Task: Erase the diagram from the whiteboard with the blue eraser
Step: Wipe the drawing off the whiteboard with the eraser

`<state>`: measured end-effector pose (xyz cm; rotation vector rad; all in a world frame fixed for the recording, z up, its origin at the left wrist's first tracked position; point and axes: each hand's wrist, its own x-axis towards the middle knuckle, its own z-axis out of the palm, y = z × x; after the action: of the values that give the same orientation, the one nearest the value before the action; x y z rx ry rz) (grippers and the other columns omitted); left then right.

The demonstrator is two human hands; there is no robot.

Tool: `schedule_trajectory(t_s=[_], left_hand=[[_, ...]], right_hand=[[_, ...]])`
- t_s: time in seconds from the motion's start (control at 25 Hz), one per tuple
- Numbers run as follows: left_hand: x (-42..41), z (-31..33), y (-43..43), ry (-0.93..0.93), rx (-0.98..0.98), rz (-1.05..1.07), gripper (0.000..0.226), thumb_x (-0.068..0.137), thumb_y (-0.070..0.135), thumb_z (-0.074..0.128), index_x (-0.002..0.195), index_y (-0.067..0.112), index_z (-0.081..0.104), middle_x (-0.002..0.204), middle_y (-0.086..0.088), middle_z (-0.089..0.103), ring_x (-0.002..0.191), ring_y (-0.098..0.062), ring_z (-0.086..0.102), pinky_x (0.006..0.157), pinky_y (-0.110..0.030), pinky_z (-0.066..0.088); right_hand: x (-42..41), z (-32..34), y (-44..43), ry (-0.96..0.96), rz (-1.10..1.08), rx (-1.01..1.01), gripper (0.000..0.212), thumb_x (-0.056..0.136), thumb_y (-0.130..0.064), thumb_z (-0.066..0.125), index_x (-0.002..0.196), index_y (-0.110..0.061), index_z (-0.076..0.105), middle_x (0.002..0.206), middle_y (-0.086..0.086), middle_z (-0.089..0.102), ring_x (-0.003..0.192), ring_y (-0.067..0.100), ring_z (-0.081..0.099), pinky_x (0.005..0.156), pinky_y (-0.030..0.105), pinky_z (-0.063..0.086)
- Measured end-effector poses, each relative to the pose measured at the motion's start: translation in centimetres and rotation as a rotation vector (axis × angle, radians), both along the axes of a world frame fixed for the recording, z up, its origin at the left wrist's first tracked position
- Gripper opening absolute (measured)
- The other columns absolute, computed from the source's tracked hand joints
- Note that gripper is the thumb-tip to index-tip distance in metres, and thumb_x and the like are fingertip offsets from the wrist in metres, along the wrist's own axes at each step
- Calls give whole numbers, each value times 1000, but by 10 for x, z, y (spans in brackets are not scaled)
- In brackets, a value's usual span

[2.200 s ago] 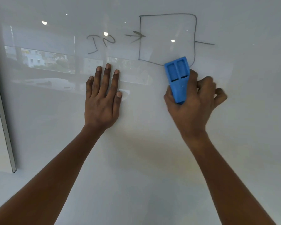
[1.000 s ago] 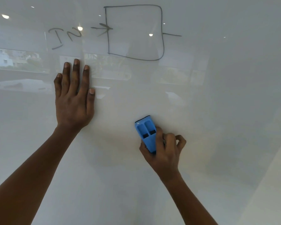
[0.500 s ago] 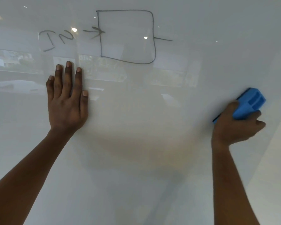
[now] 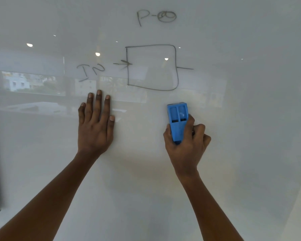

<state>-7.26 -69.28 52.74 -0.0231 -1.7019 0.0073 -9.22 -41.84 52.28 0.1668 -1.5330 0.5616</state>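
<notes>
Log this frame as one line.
left hand flat on whiteboard | right hand grips blue eraser below diagram | diagram not yet erased

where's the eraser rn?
Head view, right of centre: the blue eraser is gripped in the right hand against the whiteboard, just below the drawn box, with the left hand flat to its left.
</notes>
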Motion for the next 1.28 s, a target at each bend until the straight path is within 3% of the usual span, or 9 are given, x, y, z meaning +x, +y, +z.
schedule_trajectory(t_s=[0.16,0.24,0.36,0.48,0.6,0.84,1.04,1.16,1.28], left_hand=[[15,5,9,-22,58,-55,64,115,33,35,172,5,30,181,-17,22,169,-37,17,135,-57,17],[25,10,22,29,82,-139,59,111,27,48,162,-2,47,172,-21,40,164,-39,32,132,-58,26],[39,17,53,178,61,-329,28,101,14,61,118,-2,78,119,-16,78,116,-28,69,99,-43,59],[55,36,95,52,196,-552,23,99,19,68,112,4,80,101,-3,79,88,-14,73,78,-25,61],[64,51,123,-87,398,-686,39,99,39,68,121,9,80,110,4,78,92,-8,74,77,-15,61],[69,61,136,-57,569,-688,49,97,47,76,136,17,76,111,15,67,94,7,65,78,2,49],[65,69,131,-44,717,-712,59,94,46,81,144,16,70,120,11,63,94,7,63,72,5,47],[62,74,127,-32,772,-704,64,89,53,82,141,18,69,118,13,61,96,-2,65,66,3,47],[56,76,121,13,811,-649,65,91,47,84,144,13,66,121,11,59,106,-10,62,71,-3,41]], right_hand=[[10,2,-4,-67,69,-56,63,88,-43,77,130,1,63,92,13,55,78,23,54,75,41,45],[16,6,-9,-85,102,-91,66,86,-44,78,133,0,60,93,12,55,81,24,56,76,42,46],[25,18,-20,-74,180,-126,76,84,-48,80,138,-1,54,97,9,56,88,23,55,78,41,46],[34,38,-37,-63,277,-127,71,83,-50,79,133,-6,54,98,7,56,89,20,53,78,37,48],[39,53,-51,-83,397,-117,64,83,-41,81,131,-8,55,102,7,55,91,19,53,72,42,57],[44,54,-67,-17,373,42,62,92,-39,75,135,2,58,103,13,58,90,22,58,74,34,56],[48,41,-74,-168,658,37,54,91,-40,52,142,-28,42,132,0,46,116,24,55,91,48,57],[47,37,-75,-40,691,152,71,88,-29,77,145,-4,45,127,6,50,118,18,54,96,34,58],[40,28,-72,2,788,248,78,86,-25,82,147,4,42,139,10,55,132,20,53,107,35,53]])
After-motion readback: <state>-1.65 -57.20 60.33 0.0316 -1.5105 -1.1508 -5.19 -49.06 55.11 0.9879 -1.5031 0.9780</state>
